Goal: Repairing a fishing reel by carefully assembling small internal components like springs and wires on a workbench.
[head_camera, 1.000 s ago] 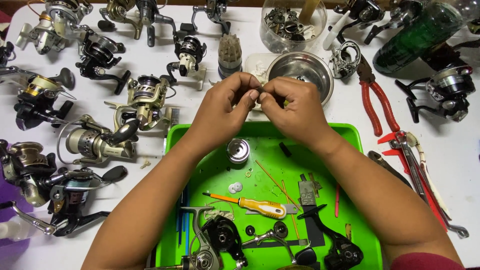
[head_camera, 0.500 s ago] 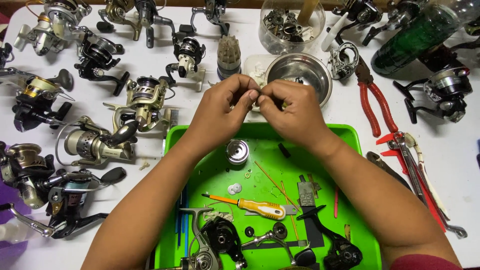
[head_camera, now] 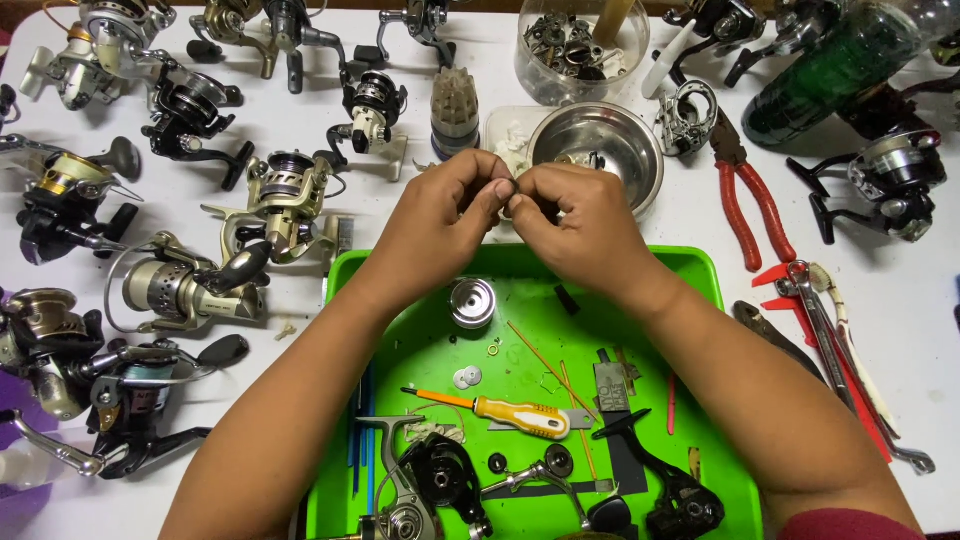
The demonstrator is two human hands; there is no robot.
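Observation:
My left hand (head_camera: 452,212) and my right hand (head_camera: 568,222) meet fingertip to fingertip above the far edge of a green tray (head_camera: 700,275). Between the fingers they pinch a tiny part, mostly hidden; I cannot tell what it is. Just behind the hands stands a steel bowl (head_camera: 600,142). On the tray below lie a silver spool (head_camera: 472,301), small washers (head_camera: 466,377), a yellow-handled screwdriver (head_camera: 520,413) and a stripped black fishing reel (head_camera: 440,480).
Several spinning reels (head_camera: 190,285) crowd the white table on the left and along the back. A clear jar of parts (head_camera: 580,45), a green bottle (head_camera: 840,70), red-handled pliers (head_camera: 745,195) and other hand tools (head_camera: 840,350) lie on the right.
Both hands stay together in the same place; only the fingers shift slightly around the small part.

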